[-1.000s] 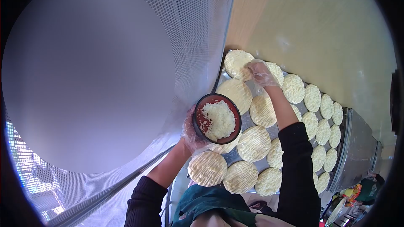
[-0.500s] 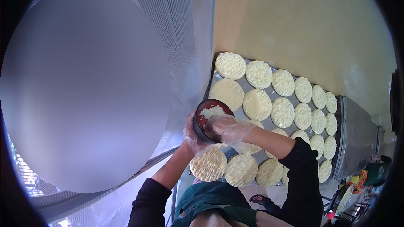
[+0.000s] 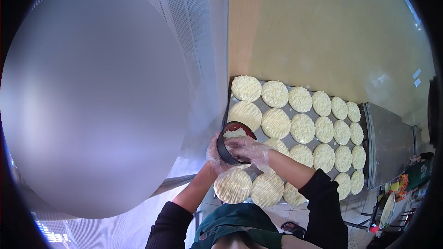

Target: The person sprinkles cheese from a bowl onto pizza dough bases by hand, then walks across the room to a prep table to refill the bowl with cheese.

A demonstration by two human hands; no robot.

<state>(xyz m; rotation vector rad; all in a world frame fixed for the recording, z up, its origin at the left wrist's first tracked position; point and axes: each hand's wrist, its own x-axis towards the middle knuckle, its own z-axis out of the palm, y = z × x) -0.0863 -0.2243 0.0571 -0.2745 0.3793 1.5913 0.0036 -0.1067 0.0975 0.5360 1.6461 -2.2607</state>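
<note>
A dark bowl with a red inside (image 3: 223, 151) is held at its left side by my left hand (image 3: 214, 153), in a clear plastic glove, fingers wrapped round the wall. White grated shreds (image 3: 235, 133), like cheese, lie in the bowl. My right hand (image 3: 247, 148), gloved too, reaches over the near rim with bent fingers among the shreds; its fingertips are partly hidden. Beneath and beyond are rows of round, pale pizza-like bases (image 3: 276, 123) on a metal surface (image 3: 259, 143). Some carry ridged lines of pale topping, others scattered shreds.
A steel cabinet or box (image 3: 392, 143) adjoins the rows on the right. Behind rises a tan wall (image 3: 323, 27); a mesh curtain (image 3: 198, 32) hangs at left. A large blurred grey oval (image 3: 92, 101) covers the left side. Another person in green (image 3: 420, 170) is far right.
The view has shifted, so the far bases sit lower in it. My right hand's fingers have moved further over the shreds in the bowl. My left hand still holds the bowl.
</note>
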